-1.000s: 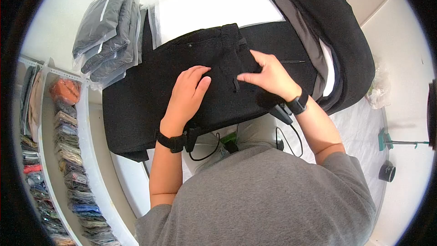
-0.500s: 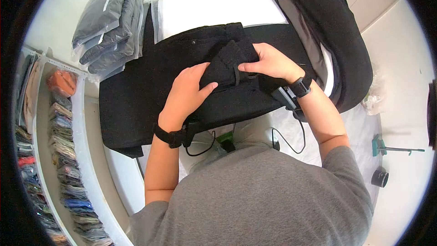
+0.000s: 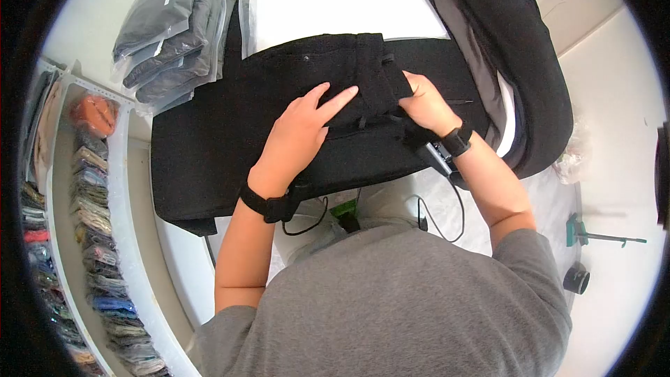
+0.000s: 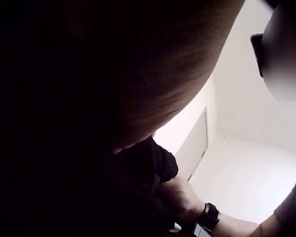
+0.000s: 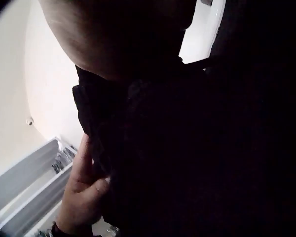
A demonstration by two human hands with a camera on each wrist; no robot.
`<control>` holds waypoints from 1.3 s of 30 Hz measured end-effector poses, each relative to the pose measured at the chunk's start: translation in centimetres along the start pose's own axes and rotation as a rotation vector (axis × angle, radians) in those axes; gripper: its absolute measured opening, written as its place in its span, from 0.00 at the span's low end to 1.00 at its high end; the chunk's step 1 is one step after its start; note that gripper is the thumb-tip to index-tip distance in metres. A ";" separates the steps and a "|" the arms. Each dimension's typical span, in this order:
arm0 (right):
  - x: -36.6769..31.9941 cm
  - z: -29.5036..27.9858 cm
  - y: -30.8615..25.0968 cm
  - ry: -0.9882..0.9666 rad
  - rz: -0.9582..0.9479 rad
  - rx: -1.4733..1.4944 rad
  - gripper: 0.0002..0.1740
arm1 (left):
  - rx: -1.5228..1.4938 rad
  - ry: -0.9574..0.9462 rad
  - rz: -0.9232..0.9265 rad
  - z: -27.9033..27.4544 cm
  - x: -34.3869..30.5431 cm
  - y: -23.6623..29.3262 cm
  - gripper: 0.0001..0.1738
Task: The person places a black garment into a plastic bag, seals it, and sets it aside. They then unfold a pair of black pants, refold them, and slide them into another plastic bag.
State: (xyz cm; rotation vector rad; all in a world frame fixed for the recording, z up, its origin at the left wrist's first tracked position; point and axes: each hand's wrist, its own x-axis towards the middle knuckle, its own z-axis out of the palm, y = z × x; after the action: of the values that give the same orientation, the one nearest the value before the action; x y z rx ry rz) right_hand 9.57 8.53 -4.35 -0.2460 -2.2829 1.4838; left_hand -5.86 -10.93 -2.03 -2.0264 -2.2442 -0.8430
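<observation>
A black garment with a waistband and belt loops lies on the black-covered table. The left hand rests on it with the fingers spread, the index finger reaching toward the waistband. At the waistband's right end the right hand grips the edge between thumb and curled fingers. In the left wrist view the right hand shows beside dark cloth. The right wrist view has the left hand against the dark cloth; most of that picture is too dark to read.
Bagged grey garments are stacked at the back left. White sheets lie behind the garment. A large black roll of cloth curves along the right side. Shelves of bagged items stand at the left. A thin pointed thing lies right of the right hand.
The waistband part, folded over toward the left hand half a second ago, lies flatter now. The right hand has closed on its edge and moved slightly right; the left hand's index finger has stretched out.
</observation>
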 end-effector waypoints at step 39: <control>0.8 0.1 -1.5 -0.144 0.688 0.761 0.19 | -0.472 0.304 0.090 -2.2 -4.5 -2.2 0.20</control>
State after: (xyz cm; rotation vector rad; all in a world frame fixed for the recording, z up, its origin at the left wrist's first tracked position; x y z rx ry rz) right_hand 8.94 8.11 -2.79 -0.7497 -1.6010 2.6529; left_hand -7.92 -15.97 -2.55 -1.9584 -1.9055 -1.6690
